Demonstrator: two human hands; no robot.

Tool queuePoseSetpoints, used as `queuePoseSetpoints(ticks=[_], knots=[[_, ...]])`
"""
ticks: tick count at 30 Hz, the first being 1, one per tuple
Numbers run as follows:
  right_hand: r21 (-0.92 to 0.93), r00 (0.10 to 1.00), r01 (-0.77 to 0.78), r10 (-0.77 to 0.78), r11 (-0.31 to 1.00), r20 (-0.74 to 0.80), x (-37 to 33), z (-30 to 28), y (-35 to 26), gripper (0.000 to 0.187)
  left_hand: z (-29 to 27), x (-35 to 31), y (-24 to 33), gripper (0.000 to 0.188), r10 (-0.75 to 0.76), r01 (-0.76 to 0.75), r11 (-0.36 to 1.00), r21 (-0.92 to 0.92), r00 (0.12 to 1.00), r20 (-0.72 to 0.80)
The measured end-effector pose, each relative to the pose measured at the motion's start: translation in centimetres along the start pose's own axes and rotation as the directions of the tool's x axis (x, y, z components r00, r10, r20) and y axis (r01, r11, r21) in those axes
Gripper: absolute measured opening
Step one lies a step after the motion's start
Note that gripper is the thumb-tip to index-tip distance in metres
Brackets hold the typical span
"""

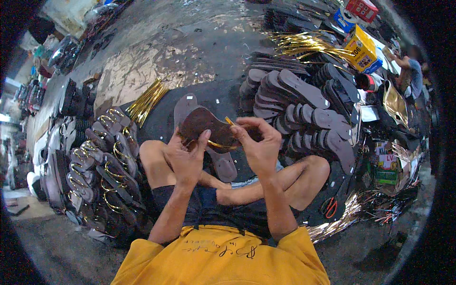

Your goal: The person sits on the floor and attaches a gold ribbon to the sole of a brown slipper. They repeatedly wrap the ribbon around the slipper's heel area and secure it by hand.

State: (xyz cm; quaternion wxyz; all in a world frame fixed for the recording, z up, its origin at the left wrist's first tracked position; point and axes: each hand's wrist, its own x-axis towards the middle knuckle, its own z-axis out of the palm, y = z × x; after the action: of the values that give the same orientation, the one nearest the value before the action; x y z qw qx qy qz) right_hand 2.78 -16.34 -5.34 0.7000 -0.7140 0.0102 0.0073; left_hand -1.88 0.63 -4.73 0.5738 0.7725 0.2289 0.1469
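Both forearms rise from the lower edge over crossed bare legs. The left hand and right hand are raised close together, fingers curled in a pinch.

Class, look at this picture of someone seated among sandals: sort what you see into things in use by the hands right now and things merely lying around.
In use:
- left hand and right hand, both gripping the dark brown flat sandal sole
- thin gold strap on that sole

Lying about:
- bundle of gold strips
- stack of plain dark soles
- finished gold-strapped sandals
- red-handled scissors
- yellow cardboard box
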Motion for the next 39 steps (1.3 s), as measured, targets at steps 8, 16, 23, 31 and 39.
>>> queuePoseSetpoints(ticks=[8, 16, 23, 31, 39], knots=[[-0.354, 0.906, 0.407, -0.42, 0.842, 0.041, -1.0, 1.3, 1.2, 0.019, 0.7, -1.7, -0.1, 0.036, 0.065, -0.066, 0.997, 0.035, 0.998, 0.028], [-0.252, 0.847, 0.53, -0.516, 0.81, 0.123, -0.3, 1.1, 2.2, 0.034, 0.7, -1.7, -1.7, 0.031, 0.281, -0.281, 0.959, 0.042, 0.96, 0.002], [0.227, 0.989, 0.127, -0.106, 0.966, -0.103, -1.4, 1.9, 5.5, 0.051, 1.1, 0.0, -5.1, 0.051, 0.44, -0.452, 0.879, -0.152, 0.892, -0.108], [0.069, 0.996, -0.055, 0.05, 0.996, 0.071, 1.7, -4.7, 5.1, 0.046, 0.0, -5.5, -3.7, 0.052, -0.051, 0.158, 0.971, -0.179, 0.87, 0.49], [-0.524, 0.755, 0.655, -0.463, 0.544, 0.463, 3.5, -4.7, 0.0, 0.107, 1.1, -6.1, -4.9, 0.037, 0.049, -0.149, 0.982, 0.119, 0.8, 0.598]])
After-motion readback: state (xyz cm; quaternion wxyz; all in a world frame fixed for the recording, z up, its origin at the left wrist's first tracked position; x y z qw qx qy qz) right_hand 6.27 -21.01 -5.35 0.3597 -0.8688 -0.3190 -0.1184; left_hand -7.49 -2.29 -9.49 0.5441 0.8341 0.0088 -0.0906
